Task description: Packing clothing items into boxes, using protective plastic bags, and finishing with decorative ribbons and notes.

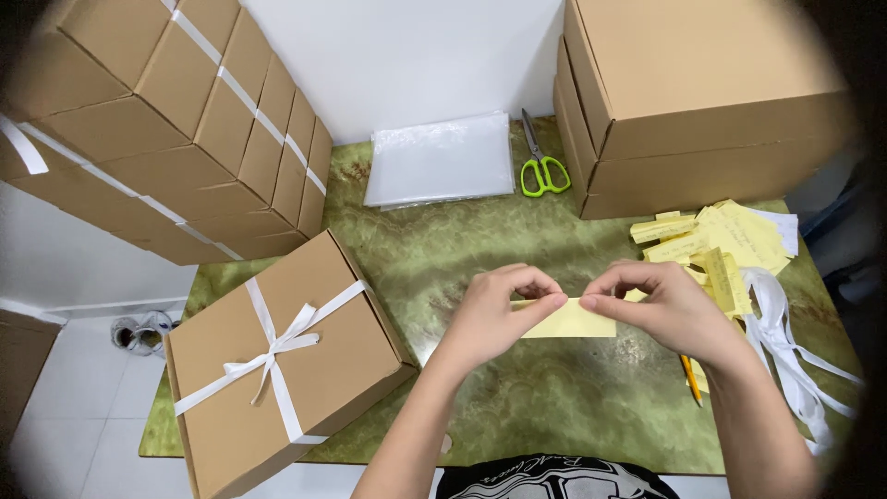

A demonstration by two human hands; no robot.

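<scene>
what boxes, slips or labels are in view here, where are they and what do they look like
Ribboned box: front left, flat brown cardboard, white bow.
Stacked boxes: back left, brown, white straps.
Large boxes: back right, plain brown.
Yellow slip: centre, pinched by left hand and right hand.
Slip pile: right, pale yellow.
</scene>
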